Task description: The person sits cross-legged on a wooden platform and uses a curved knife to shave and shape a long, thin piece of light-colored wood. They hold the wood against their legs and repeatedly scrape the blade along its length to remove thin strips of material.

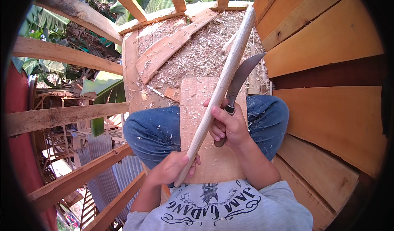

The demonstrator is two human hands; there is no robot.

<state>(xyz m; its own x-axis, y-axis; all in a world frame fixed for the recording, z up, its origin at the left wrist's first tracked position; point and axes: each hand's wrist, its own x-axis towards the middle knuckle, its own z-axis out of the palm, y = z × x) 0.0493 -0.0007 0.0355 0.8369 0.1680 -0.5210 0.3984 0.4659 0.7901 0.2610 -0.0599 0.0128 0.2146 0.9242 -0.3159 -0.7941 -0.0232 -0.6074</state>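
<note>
A long, pale, peeled wooden stick (227,69) slants from my waist up to the far edge of the floor. Its near end is gripped by my left hand (169,168), fingers wrapped around it. My right hand (233,127) is closed on the dark handle of a knife (242,76). The curved, wide blade points up and to the right, close beside the stick. Thumb and forefinger of that hand also touch the stick's middle. Below both hands a flat wooden board (193,138) lies between my legs, with a few shavings on it.
Wood shavings (205,46) cover the plank floor ahead, around a broad offcut (170,46) and a small wood block (172,93). A plank wall (328,116) rises close on the right. Wooden rails (67,117) stand on the left, with banana leaves (104,89) beyond.
</note>
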